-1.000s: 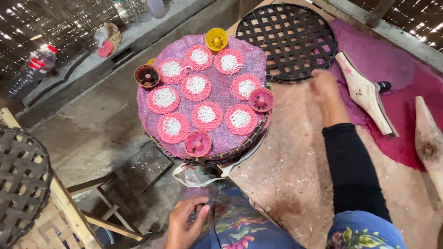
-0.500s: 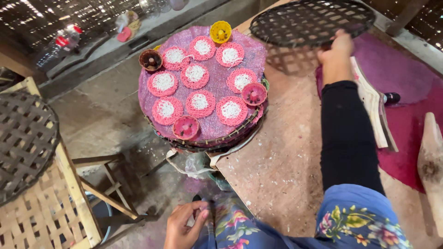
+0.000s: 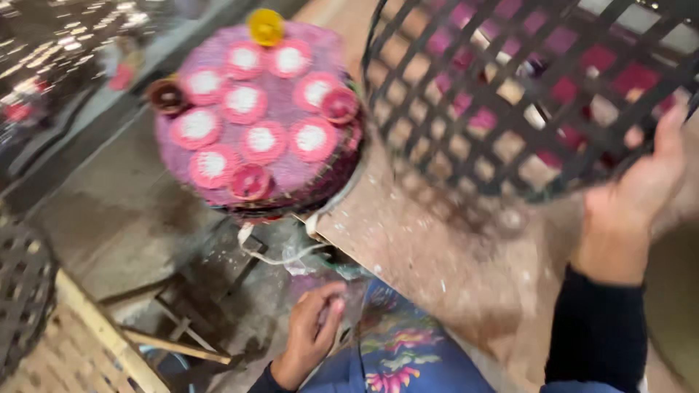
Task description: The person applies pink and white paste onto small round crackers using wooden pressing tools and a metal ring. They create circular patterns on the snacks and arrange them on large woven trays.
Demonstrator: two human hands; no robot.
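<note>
My right hand (image 3: pixel 632 204) grips the rim of a dark woven lattice tray (image 3: pixel 510 87) and holds it lifted and tilted above the brown work surface (image 3: pixel 429 255). My left hand (image 3: pixel 309 335) rests low by my flowered trousers (image 3: pixel 408 356), fingers loosely curled; whether it holds anything is unclear. To the left sits a round tray under a purple cloth (image 3: pixel 262 175), carrying several pink cups with white filling (image 3: pixel 262 138), a yellow cup (image 3: pixel 266 25) and a dark cup (image 3: pixel 167 94).
Another dark woven tray (image 3: pixel 25 291) lies at the left edge over a wooden frame (image 3: pixel 109 335). Wooden slats and white plastic scraps (image 3: pixel 291 255) sit below the purple tray. The floor beyond is grey concrete.
My right hand has lifted the lattice tray off the surface and swung it toward me, tilting it up. The view has moved closer. My left hand has stayed by my lap.
</note>
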